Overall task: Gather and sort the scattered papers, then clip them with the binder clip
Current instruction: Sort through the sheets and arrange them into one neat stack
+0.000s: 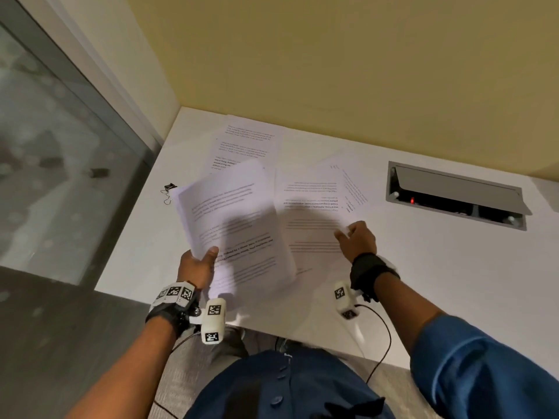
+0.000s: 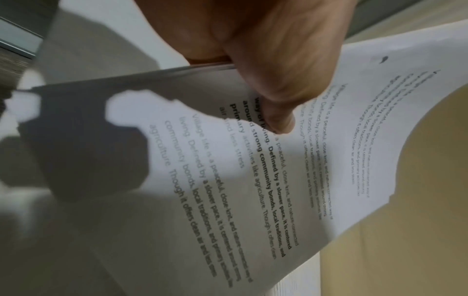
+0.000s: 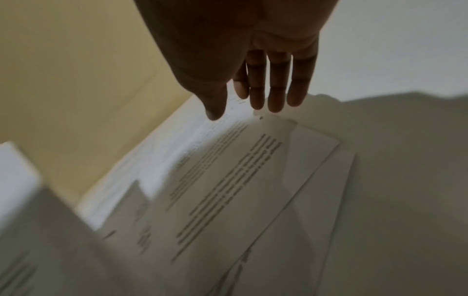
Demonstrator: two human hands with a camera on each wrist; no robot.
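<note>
My left hand (image 1: 199, 261) grips a stack of printed papers (image 1: 236, 225) by its near left edge and holds it tilted above the white desk (image 1: 423, 267). In the left wrist view the thumb (image 2: 281, 120) presses on the top sheet (image 2: 253, 180). My right hand (image 1: 354, 237) hovers open, fingers (image 3: 276, 96) straight, just over the right edge of a loose sheet (image 1: 308, 213) lying on the desk. More loose sheets (image 1: 245, 143) lie farther back, and another sheet (image 1: 354, 189) lies to the right. A black binder clip (image 1: 170, 187) sits on the desk left of the held stack.
A recessed grey cable box (image 1: 456, 195) with its lid tilted up is set in the desk at the right. A yellow wall (image 1: 332, 71) runs behind the desk. A glass panel (image 1: 60, 161) stands at the left. A cable (image 1: 384, 337) hangs off the desk's front edge.
</note>
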